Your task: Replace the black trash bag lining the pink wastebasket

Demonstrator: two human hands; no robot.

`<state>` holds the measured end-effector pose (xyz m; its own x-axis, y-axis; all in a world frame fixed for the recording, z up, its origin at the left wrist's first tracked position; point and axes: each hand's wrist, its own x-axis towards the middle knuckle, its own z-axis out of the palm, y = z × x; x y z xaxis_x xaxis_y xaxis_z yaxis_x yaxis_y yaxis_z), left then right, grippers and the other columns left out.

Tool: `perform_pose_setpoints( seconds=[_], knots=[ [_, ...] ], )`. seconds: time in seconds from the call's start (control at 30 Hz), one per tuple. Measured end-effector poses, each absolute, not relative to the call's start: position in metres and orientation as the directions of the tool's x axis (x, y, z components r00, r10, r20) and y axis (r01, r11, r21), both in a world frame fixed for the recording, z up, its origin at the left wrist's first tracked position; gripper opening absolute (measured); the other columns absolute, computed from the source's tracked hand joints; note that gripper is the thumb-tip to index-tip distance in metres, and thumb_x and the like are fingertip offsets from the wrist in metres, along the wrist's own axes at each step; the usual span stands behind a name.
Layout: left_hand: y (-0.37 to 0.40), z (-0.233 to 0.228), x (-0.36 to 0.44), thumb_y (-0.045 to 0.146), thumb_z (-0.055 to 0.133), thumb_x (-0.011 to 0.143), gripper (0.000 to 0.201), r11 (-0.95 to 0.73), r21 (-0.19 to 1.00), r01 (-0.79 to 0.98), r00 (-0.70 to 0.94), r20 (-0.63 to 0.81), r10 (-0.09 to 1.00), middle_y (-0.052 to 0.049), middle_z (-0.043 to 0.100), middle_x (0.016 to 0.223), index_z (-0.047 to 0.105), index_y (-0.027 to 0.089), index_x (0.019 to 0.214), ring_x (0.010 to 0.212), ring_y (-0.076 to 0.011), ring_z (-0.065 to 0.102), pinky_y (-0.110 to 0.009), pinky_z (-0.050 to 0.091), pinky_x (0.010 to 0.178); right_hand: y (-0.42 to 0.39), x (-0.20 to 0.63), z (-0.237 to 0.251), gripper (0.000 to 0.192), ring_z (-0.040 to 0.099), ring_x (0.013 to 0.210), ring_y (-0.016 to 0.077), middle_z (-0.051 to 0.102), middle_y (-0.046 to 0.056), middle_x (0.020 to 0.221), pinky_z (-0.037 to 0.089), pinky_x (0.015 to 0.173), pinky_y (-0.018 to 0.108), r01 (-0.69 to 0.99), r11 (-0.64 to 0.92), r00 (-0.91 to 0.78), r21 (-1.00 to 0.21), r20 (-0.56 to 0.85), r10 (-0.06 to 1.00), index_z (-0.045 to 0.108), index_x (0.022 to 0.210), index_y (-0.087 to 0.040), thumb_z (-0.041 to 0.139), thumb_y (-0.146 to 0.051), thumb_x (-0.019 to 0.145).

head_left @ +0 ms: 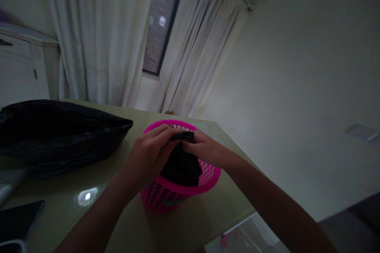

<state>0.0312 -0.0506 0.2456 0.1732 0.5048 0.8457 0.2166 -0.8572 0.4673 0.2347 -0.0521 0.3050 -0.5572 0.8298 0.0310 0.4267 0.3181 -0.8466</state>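
- The room is dim, so colours and fine detail are hard to read.
- A dark cloth (181, 166) hangs into a pink basket (208, 179); what kind of cloth it is cannot be made out, and its lower part is hidden inside the basket.
- The basket's near-left wall and part of its rim are covered by the left hand (147, 154) and forearm.
- The left hand is closed around the top edge of the dark cloth, fingers curled over it above the basket's opening.
- The right hand (204, 148) pinches the same top edge from the other side, fingertips nearly meeting those of the left hand.
- Both forearms run out of the bottom of the view.
- The basket stands on a pale table (97, 174), near its far right corner.
- A large black bag (56, 134) lies on the table to the left, well apart from the basket; its left end is cut off.
- A dark flat object (18, 221) sits at the lower left edge, partly out of view.
- Pale curtains (103, 35) hang behind the table, either side of a dark window (162, 19).
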Motion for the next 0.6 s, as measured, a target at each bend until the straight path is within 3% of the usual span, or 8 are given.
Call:
perform_pose_setpoints(
  seconds=[0.07, 0.13, 0.2, 0.23, 0.33, 0.43, 0.5, 0.6],
  knots=[
    [-0.050, 0.244, 0.032, 0.033, 0.054, 0.109, 0.028, -0.816, 0.499, 0.293, 0.166, 0.814, 0.557, -0.005, 0.083, 0.100, 0.081, 0.024, 0.112, 0.091, -0.0230, 0.078, -0.032, 0.054, 0.080, -0.055, 0.235, 0.310, 0.032, 0.058, 0.082, 0.0177, 0.063, 0.001, 0.083, 0.050, 0.076, 0.032, 0.487, 0.333, -0.566, -0.807, -0.001, 0.824, 0.066, 0.079, -0.020, 0.058, -0.044, 0.100],
    [-0.049, 0.245, 0.032, 0.038, 0.052, 0.110, 0.033, -0.734, 0.555, 0.392, 0.133, 0.755, 0.642, -0.005, 0.081, 0.087, 0.080, 0.022, 0.104, 0.078, -0.0238, 0.075, -0.033, 0.047, 0.068, -0.061, 0.232, 0.315, 0.035, 0.060, 0.087, 0.0187, 0.065, 0.003, 0.088, 0.052, 0.084, 0.035, 0.553, 0.425, -0.571, -0.717, 0.045, 0.819, 0.064, 0.079, -0.020, 0.054, -0.044, 0.103],
    [-0.049, 0.247, 0.031, 0.041, 0.049, 0.110, 0.037, -0.663, 0.603, 0.444, 0.094, 0.704, 0.704, -0.005, 0.079, 0.080, 0.078, 0.021, 0.098, 0.075, -0.0249, 0.073, -0.035, 0.044, 0.067, -0.070, 0.227, 0.318, 0.024, 0.064, 0.104, 0.0225, 0.071, 0.006, 0.108, 0.053, 0.099, 0.041, 0.620, 0.530, -0.569, -0.579, 0.133, 0.811, 0.069, 0.097, -0.020, 0.065, -0.043, 0.098],
    [-0.049, 0.248, 0.031, 0.041, 0.048, 0.110, 0.038, -0.647, 0.625, 0.437, 0.077, 0.691, 0.719, -0.005, 0.079, 0.080, 0.077, 0.021, 0.095, 0.076, -0.0253, 0.073, -0.035, 0.045, 0.069, -0.074, 0.224, 0.318, 0.028, 0.064, 0.113, 0.0247, 0.071, 0.007, 0.119, 0.052, 0.106, 0.044, 0.647, 0.569, -0.570, -0.507, 0.174, 0.803, 0.070, 0.112, -0.020, 0.073, -0.040, 0.093],
    [-0.048, 0.252, 0.030, 0.041, 0.048, 0.109, 0.038, -0.636, 0.708, 0.307, 0.065, 0.651, 0.756, -0.004, 0.078, 0.082, 0.073, 0.022, 0.089, 0.079, -0.0232, 0.072, -0.034, 0.048, 0.072, -0.081, 0.219, 0.313, 0.060, 0.060, 0.130, 0.0273, 0.065, 0.013, 0.139, 0.049, 0.118, 0.048, 0.693, 0.631, -0.559, -0.348, 0.293, 0.776, 0.057, 0.140, -0.019, 0.074, -0.016, 0.083],
    [-0.047, 0.253, 0.027, 0.044, 0.051, 0.110, 0.036, -0.612, 0.781, 0.128, 0.088, 0.606, 0.791, -0.002, 0.078, 0.088, 0.073, 0.022, 0.094, 0.080, -0.0192, 0.071, -0.029, 0.050, 0.068, -0.079, 0.218, 0.307, 0.065, 0.060, 0.132, 0.0260, 0.064, 0.013, 0.141, 0.049, 0.120, 0.050, 0.711, 0.635, -0.521, -0.304, 0.380, 0.765, 0.051, 0.146, -0.021, 0.056, -0.003, 0.083],
    [-0.045, 0.252, 0.026, 0.046, 0.052, 0.110, 0.034, -0.605, 0.796, 0.027, 0.095, 0.601, 0.794, 0.000, 0.075, 0.087, 0.073, 0.022, 0.100, 0.078, -0.0173, 0.069, -0.027, 0.051, 0.066, -0.076, 0.220, 0.304, 0.066, 0.061, 0.132, 0.0262, 0.063, 0.013, 0.142, 0.051, 0.119, 0.051, 0.712, 0.645, -0.509, -0.278, 0.428, 0.747, 0.048, 0.149, -0.022, 0.055, -0.003, 0.086],
    [-0.044, 0.251, 0.023, 0.050, 0.054, 0.110, 0.034, -0.590, 0.804, -0.081, 0.136, 0.595, 0.792, 0.001, 0.071, 0.082, 0.072, 0.022, 0.108, 0.071, -0.0153, 0.065, -0.025, 0.050, 0.061, -0.073, 0.224, 0.303, 0.068, 0.061, 0.134, 0.0270, 0.060, 0.012, 0.145, 0.055, 0.116, 0.048, 0.678, 0.709, -0.543, -0.196, 0.516, 0.662, 0.046, 0.154, -0.025, 0.070, -0.013, 0.092]
  ],
)
